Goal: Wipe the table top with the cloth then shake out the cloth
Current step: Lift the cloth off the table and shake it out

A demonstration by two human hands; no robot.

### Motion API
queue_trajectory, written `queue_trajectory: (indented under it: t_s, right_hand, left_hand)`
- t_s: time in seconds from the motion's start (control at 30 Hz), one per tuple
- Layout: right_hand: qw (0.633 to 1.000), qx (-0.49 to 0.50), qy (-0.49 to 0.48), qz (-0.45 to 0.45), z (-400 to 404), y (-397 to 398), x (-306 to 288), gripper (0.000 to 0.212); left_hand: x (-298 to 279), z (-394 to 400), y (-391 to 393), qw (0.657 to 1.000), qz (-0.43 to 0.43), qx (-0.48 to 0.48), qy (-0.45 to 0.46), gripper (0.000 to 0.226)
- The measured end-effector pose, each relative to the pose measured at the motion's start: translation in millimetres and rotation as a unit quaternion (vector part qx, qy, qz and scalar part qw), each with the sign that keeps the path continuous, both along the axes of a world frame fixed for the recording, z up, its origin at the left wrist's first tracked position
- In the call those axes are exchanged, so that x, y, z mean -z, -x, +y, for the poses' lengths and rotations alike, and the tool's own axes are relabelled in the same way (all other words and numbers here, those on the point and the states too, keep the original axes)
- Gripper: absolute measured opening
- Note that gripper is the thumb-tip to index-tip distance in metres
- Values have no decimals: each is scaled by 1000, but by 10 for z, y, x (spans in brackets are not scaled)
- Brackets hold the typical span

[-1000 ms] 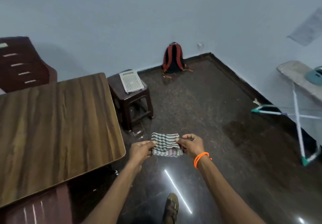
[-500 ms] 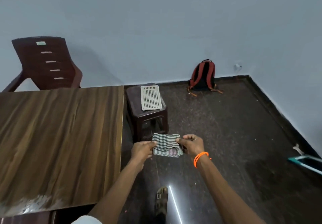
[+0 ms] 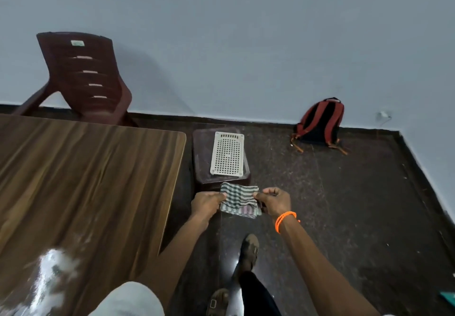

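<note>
Beside the table (image 3: 86, 180), folded checked cloth (image 3: 238, 198) between left hand (image 3: 206, 203) and right hand (image 3: 274, 201).

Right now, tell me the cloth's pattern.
The cloth is checked, dark green on white, with a pinkish stripe near its lower edge. The head view shows it.

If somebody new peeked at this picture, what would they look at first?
Probably the striped cloth in the middle, pinched at its sides by the left hand and the right hand, out over the dark floor beside the wooden table. Next, the red backpack leaning on the far wall, and the white grid tray on the little brown stool.
</note>
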State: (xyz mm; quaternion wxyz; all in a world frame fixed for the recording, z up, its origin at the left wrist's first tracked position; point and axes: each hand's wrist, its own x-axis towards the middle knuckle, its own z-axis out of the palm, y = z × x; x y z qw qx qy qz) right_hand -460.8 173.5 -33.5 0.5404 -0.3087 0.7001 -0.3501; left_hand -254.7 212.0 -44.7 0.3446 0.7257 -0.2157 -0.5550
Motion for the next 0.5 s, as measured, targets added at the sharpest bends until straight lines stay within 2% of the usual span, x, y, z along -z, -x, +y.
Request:
queue_trajectory:
  t_s: [0.23,0.33,0.5]
  right_hand:
    - [997,-51,-8,58,-993,-80,409,29]
    - [995,-67,2,79,-1427,-149,585,32]
    - [993,-79,-37,77,-1811,-255,824,32]
  left_hand:
    - [301,-912,-5,997,-61,-30,-35,19]
    - [485,-1288,-47,996,-78,-25,-32,13]
    - [609,-1598,-176,994,-102,-17,-48,24]
